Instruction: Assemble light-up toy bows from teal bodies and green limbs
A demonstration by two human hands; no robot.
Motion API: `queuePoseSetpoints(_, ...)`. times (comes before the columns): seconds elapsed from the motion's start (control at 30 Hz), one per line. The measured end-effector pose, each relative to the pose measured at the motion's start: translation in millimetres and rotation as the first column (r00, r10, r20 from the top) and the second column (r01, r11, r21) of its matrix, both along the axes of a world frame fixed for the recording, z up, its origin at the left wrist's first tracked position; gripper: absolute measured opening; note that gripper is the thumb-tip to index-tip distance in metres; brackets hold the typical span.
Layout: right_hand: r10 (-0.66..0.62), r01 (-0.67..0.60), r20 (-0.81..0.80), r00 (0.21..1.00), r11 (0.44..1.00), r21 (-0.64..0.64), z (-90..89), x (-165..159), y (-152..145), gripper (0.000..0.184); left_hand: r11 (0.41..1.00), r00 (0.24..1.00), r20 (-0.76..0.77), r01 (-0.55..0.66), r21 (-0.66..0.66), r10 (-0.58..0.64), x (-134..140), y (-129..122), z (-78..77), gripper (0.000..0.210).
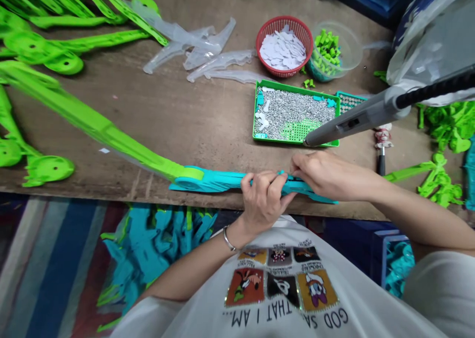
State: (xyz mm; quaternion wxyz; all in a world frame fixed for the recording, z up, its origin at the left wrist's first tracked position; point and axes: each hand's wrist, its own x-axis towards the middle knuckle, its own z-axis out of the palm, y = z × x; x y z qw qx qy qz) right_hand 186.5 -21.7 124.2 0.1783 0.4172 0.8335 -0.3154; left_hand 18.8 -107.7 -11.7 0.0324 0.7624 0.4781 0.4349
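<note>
A long turquoise plastic piece (218,180) lies along the front edge of the table, its left end joined to a curved lime-green plastic arm (107,127). My left hand (264,197) is closed around the middle of the turquoise piece. Just right of it, my right hand (321,173) is closed in a pinch at the top of the same piece; whatever its fingertips hold is hidden. Above the right hand hangs a grey electric screwdriver (345,122), its tip over a green tray (256,115) of small silver screws.
Behind the tray stand a red basket (259,46) of white pieces and a clear tub (354,53) with green parts. Clear plastic strips (208,51) lie left of them. Green arms (40,46) pile up far left. Turquoise parts (144,244) hang below the table edge.
</note>
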Motion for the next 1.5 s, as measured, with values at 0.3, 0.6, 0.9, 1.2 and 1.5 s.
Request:
queuePoseSetpoints(0.3, -0.142, 0.140, -0.024, 0.990, 0.988, -0.069, -0.6, 4, -5, 0.024, 0.999, 0.999, 0.041, 0.015, -0.033, -0.014, 1, -1, 3.4, 0.039)
queuePoseSetpoints(0.6, -0.009, 0.009, 0.025, 1.000, 1.000, -0.005, -0.8, 1, -8, 0.019, 1.000, 1.000, 0.029, 0.006, -0.028, -0.006, 0, -2, 5.8, 0.039)
queuePoseSetpoints(0.9, 0.025, -0.024, -0.012, 1.000, 0.997, 0.068, -11.0, 4, -13, 0.008, 0.998, 0.999, -0.003, 0.037, -0.059, -0.038, -2, -1, 8.0, 0.039)
queuePoseSetpoints(1.2, 0.094, -0.084, -0.051, 0.994, 0.982, 0.167, -15.7, 9, -19, 0.002, 0.994, 0.998, -0.046, 0.029, -0.106, -0.034, -2, -2, 7.0, 0.042)
queuePoseSetpoints(1.5, 0.023, -0.019, -0.073, 0.997, 0.998, 0.065, -21.8, 10, -15, 0.008, 0.773, 0.908, -0.014, 0.348, -0.531, -0.418, -36, 20, 47.2, 0.040)
